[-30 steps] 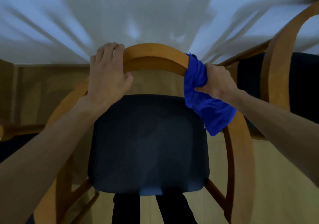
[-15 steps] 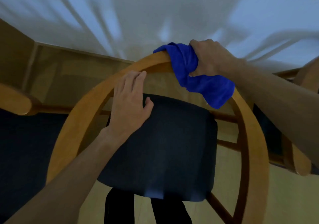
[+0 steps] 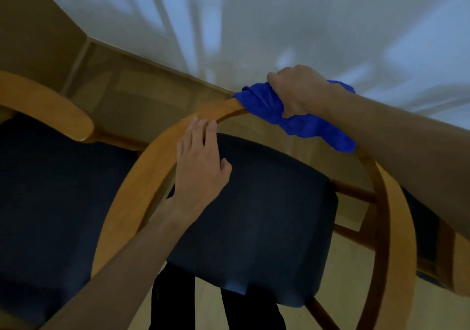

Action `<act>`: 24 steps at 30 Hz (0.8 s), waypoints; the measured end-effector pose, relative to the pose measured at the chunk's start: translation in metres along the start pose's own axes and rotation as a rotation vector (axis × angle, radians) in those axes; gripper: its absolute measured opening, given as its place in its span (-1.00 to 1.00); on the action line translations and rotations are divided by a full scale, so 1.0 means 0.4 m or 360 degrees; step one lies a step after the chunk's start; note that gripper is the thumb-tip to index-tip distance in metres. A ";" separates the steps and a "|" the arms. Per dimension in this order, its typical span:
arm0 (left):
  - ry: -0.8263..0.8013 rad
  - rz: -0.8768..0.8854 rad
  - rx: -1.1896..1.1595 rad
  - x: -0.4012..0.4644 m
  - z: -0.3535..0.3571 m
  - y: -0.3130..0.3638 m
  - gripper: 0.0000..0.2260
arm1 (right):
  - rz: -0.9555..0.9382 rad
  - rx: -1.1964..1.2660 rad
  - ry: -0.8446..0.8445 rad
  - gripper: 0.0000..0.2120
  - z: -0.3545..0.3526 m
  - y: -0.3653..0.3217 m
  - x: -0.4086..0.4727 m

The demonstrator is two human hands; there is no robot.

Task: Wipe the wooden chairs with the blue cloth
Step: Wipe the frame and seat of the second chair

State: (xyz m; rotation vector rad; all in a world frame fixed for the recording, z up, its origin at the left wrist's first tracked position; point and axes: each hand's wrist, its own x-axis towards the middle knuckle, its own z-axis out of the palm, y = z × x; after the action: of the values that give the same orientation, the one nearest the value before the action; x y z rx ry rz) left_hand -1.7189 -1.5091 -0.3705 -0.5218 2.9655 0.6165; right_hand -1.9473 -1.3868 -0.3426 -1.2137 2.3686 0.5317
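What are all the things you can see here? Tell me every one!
chair: one, curved orange-brown wooden frame, centre, under both hands
seat: one, dark navy pad, inside the chair's frame
cloth: one, bright blue, bunched over the top rail
other chairs: two, same wood with dark seats, one at left, one at right edge
table: one, white top, beyond the chairs
floor: pale, below
legs: dark trousers, under the seat
left hand: fingers straight, resting on the rail
right hand: gripping the cloth on the rail

Pale wood floor (image 3: 338, 301) w/ wooden chairs (image 3: 142, 179) standing on it.
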 end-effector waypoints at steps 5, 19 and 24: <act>0.0084 0.0008 -0.0010 0.003 -0.011 -0.050 -0.44 | -0.0145 -0.0173 0.0040 -0.70 -0.007 -0.094 0.067; -0.0031 -0.0465 -0.0108 -0.165 -0.077 -0.262 -0.03 | -0.0801 -0.0047 0.0315 -0.39 0.010 -0.418 0.147; -0.0204 -0.0537 -0.0018 -0.271 -0.091 -0.320 0.03 | -0.0932 -0.0174 0.0373 -0.38 -0.001 -0.524 0.116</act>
State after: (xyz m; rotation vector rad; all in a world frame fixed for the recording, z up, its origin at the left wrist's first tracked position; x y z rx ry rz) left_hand -1.5732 -1.5997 -0.3705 -0.9195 2.6676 0.6044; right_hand -1.7986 -1.5321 -0.3965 -2.0106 2.0222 0.3362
